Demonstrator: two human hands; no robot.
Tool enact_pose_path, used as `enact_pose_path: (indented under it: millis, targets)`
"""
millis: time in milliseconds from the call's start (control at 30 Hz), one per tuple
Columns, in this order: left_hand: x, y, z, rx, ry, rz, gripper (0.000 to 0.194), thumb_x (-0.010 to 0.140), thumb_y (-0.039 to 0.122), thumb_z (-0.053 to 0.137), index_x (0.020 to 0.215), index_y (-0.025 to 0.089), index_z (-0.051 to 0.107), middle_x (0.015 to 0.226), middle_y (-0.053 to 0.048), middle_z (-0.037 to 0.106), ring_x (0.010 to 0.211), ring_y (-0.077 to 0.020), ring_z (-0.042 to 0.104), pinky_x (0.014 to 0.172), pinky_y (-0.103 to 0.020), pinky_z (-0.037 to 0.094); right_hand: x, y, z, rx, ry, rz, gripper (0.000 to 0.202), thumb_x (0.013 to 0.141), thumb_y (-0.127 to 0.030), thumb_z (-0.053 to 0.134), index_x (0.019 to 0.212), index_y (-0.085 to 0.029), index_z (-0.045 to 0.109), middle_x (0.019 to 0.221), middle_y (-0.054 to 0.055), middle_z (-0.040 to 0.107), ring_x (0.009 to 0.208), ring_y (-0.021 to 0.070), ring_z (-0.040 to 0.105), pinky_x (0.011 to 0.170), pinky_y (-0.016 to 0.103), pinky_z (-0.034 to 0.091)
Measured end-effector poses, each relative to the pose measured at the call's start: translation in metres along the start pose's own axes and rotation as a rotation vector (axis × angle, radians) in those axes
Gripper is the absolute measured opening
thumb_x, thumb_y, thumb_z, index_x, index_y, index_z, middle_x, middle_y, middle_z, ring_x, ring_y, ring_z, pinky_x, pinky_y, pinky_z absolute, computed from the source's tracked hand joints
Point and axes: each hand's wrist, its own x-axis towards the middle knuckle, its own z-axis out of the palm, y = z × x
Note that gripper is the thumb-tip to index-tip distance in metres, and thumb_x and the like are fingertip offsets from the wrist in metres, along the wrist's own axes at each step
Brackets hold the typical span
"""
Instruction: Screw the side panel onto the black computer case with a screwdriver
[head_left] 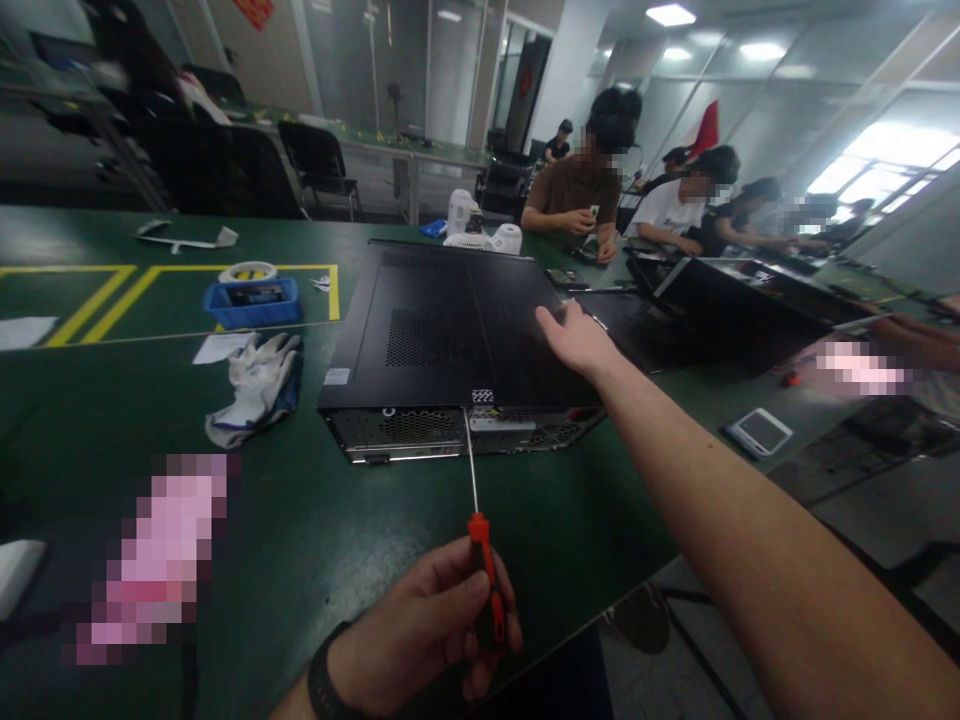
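A black computer case (442,310) lies on its side on the green table, its metal back panel facing me. My left hand (450,610), with a dark band at the wrist, is closed around the red and black handle of a screwdriver (474,480). The screwdriver's thin shaft points away from me, and its tip meets the upper edge of the back panel near the middle. My right hand (577,340) rests on the right side of the case's top, thumb apart from the fingers. Its fingertips are partly hidden over the far side.
Left of the case lie work gloves (259,385) and a blue tray (251,302) beside a tape roll (247,271). A second open case (742,310) and a small device with a screen (759,432) are at right. Co-workers (581,190) sit along the table's far side.
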Motion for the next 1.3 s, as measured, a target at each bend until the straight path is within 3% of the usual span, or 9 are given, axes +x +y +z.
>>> enact_pose_path:
  millis: [200, 400, 567, 833, 1100, 1300]
  targets:
    - [0.0034, -0.0044, -0.0032, 0.047, -0.038, 0.048, 0.027, 0.089, 0.042, 0.065, 0.093, 0.018, 0.054, 0.078, -0.003, 0.072, 0.045, -0.0065, 0.059, 0.043, -0.015, 0.044, 0.0016, 0.0004, 0.0009, -0.023, 0.000, 0.001, 0.077, 0.093, -0.073, 0.034, 0.135, -0.011, 0.050, 0.129, 0.025, 0.060, 0.119, 0.0369, 0.059, 0.102, 0.050, 0.043]
    - [0.0013, 0.0006, 0.0014, 0.005, 0.025, -0.008, 0.033, 0.094, 0.045, 0.056, 0.102, 0.014, 0.061, 0.077, -0.007, 0.071, 0.049, -0.0092, 0.062, 0.045, -0.017, 0.045, 0.0009, 0.0000, 0.0004, -0.028, 0.005, -0.004, 0.077, 0.093, -0.073, 0.034, 0.136, -0.011, 0.050, 0.130, 0.024, 0.060, 0.119, 0.0359, 0.059, 0.102, 0.050, 0.043]
    - [0.0007, 0.0010, 0.0032, 0.011, 0.008, -0.010, 0.028, 0.090, 0.041, 0.064, 0.098, 0.015, 0.062, 0.082, -0.006, 0.071, 0.053, -0.0086, 0.064, 0.049, -0.017, 0.047, -0.0007, -0.0012, -0.0008, -0.026, 0.007, -0.003, 0.078, 0.092, -0.074, 0.034, 0.137, -0.011, 0.050, 0.132, 0.024, 0.059, 0.120, 0.0363, 0.058, 0.102, 0.049, 0.043]
    - [0.0036, -0.0043, -0.0012, 0.070, -0.016, 0.066, 0.030, 0.087, 0.043, 0.068, 0.093, 0.018, 0.054, 0.076, -0.002, 0.071, 0.042, -0.0042, 0.053, 0.041, -0.014, 0.043, 0.0001, 0.0001, -0.0002, -0.027, 0.006, -0.010, 0.077, 0.093, -0.072, 0.034, 0.137, -0.011, 0.049, 0.131, 0.025, 0.059, 0.121, 0.0359, 0.058, 0.103, 0.050, 0.041]
    - [0.0016, -0.0021, -0.0020, -0.001, -0.007, 0.025, 0.032, 0.097, 0.039, 0.052, 0.105, 0.012, 0.064, 0.082, -0.010, 0.072, 0.052, -0.0105, 0.064, 0.047, -0.019, 0.049, 0.0020, 0.0014, 0.0013, -0.029, 0.006, -0.007, 0.079, 0.092, -0.074, 0.034, 0.137, -0.011, 0.049, 0.131, 0.024, 0.059, 0.119, 0.0358, 0.058, 0.103, 0.050, 0.042]
    - [0.0009, -0.0026, -0.0017, -0.002, -0.014, 0.017, 0.027, 0.092, 0.040, 0.061, 0.101, 0.015, 0.062, 0.084, -0.007, 0.073, 0.052, -0.0091, 0.064, 0.048, -0.018, 0.049, 0.0029, 0.0013, 0.0024, -0.030, 0.011, -0.002, 0.077, 0.093, -0.074, 0.033, 0.136, -0.012, 0.050, 0.130, 0.025, 0.060, 0.119, 0.0363, 0.059, 0.103, 0.051, 0.042]
